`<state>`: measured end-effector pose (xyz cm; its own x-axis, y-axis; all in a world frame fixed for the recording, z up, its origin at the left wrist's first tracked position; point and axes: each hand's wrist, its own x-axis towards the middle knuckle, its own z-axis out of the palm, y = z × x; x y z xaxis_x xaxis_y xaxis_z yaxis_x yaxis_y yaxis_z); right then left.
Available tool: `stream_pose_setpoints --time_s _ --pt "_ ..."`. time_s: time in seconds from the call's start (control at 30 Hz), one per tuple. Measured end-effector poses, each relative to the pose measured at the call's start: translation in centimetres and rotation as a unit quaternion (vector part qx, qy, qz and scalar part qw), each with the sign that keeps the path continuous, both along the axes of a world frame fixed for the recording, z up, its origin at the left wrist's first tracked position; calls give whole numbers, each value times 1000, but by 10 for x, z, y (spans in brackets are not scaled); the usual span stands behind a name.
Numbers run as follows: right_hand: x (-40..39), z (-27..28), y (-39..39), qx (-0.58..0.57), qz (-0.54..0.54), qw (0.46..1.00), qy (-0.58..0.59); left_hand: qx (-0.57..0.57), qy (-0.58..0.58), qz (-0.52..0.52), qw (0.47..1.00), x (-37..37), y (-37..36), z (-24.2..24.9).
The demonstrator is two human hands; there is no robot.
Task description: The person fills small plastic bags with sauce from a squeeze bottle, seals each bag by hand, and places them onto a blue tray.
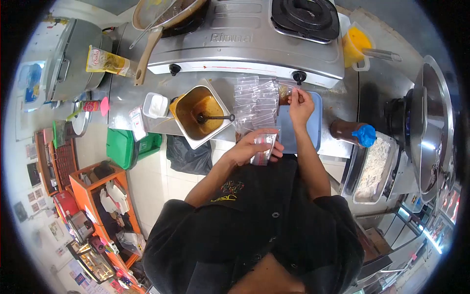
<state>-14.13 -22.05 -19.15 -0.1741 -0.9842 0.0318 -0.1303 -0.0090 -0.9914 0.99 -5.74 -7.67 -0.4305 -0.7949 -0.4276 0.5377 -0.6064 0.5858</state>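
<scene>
My left hand [262,146] is closed around a stack of small clear zip bags [263,149] with a red line along them, held close to my chest. Rows of the same kind of clear bags [254,103] lie overlapping on the counter just beyond it. My right hand [300,107] is over the blue tray [314,134], thumb and fingers pinched at the edge of a small clear bag [284,92] with something brownish at it. Left of the bags stands a steel container [183,110] smeared with brown sauce, a dark-handled ladle [218,117] resting in it.
A gas stove [235,51] runs along the back, with a frying pan [169,24] at its left. A white tub [155,105] and an oil pouch [105,60] are leftward. Rightward are a brown bottle with blue cap [350,132], a yellow jug [353,44] and a floury tray [374,169].
</scene>
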Motion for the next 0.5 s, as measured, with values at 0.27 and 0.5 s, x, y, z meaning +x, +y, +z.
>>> stream_pose_setpoints --time_s 0.27,0.5 --pt "-31 107 54 -15 240 969 47 -44 -29 9 999 -3 -11 -3" --pt "-57 129 81 -60 437 885 147 -100 -68 -25 992 -28 -1 -5"
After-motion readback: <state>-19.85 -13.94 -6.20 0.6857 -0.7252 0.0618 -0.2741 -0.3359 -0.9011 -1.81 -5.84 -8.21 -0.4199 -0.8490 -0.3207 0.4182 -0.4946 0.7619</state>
